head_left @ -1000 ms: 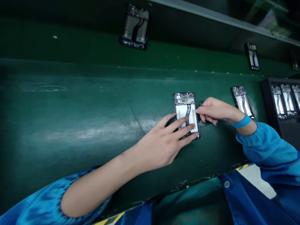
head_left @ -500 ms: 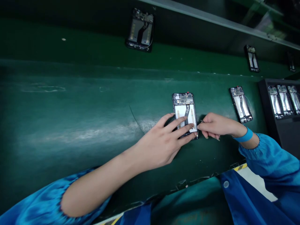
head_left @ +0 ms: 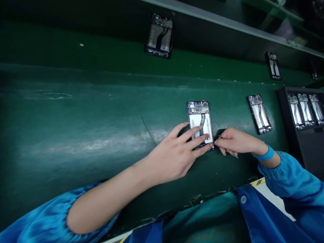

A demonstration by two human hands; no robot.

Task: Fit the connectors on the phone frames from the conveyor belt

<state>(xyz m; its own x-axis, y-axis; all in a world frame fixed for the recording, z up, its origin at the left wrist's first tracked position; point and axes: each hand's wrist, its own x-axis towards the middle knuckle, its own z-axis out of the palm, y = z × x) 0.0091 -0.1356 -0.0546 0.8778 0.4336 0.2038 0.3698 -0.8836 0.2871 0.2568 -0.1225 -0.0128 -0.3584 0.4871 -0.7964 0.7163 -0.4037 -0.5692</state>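
the opened phone (head_left: 202,120) lies flat, circuit board (head_left: 201,108) at its far end.

Left hand (head_left: 177,153), spread, lying on the phone (head_left: 196,118); right hand (head_left: 234,141) pinching a thin item (head_left: 220,137) at the phone's right edge. To the right of the grip: second phone (head_left: 260,114), then tray (head_left: 308,145) holding more phones (head_left: 305,109). Beyond the grip, leftward: third phone (head_left: 160,37).

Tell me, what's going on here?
A person's left hand lies spread over the lower part of an opened phone on the green work surface. The right hand, at the phone's lower right edge, pinches a thin item, too small to identify. Another opened phone lies to the right, near a black tray.
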